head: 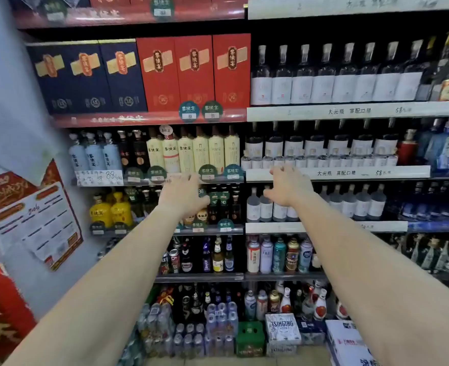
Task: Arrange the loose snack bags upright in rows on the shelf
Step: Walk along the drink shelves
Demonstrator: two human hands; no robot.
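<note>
Both arms reached forward toward the shelf [337,172], which carried bottles and boxes. The left hand [182,195] and the right hand [288,186] hovered side by side, apart, fingers spread and loosely curled, holding nothing. They were at the height of the cream bottles [201,151] and the small clear bottles [321,161]; whether they touched the shelf edge could not be told. No snack bags showed anywhere. Red boxes [194,72] stood higher up.
</note>
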